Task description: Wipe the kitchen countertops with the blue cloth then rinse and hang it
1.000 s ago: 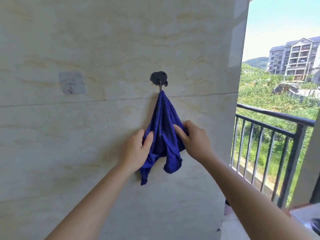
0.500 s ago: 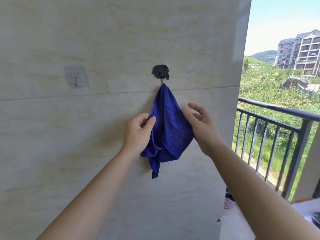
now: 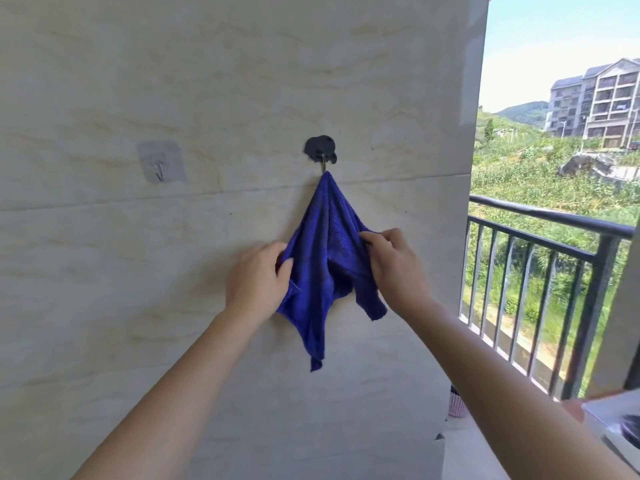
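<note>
The blue cloth hangs by one corner from a black hook stuck on the beige tiled wall. It spreads out in a tent shape below the hook. My left hand pinches the cloth's left edge. My right hand pinches its right edge and holds it out sideways. A long tail of the cloth dangles down between my forearms.
A clear adhesive hook with nothing on it sits on the wall to the left. A black balcony railing runs along the right, with greenery and buildings beyond. A white surface edge shows at the lower right.
My right hand, open beside the cloth half a second ago, now grips its right edge. Both hands have pulled the bunched cloth wider apart.
</note>
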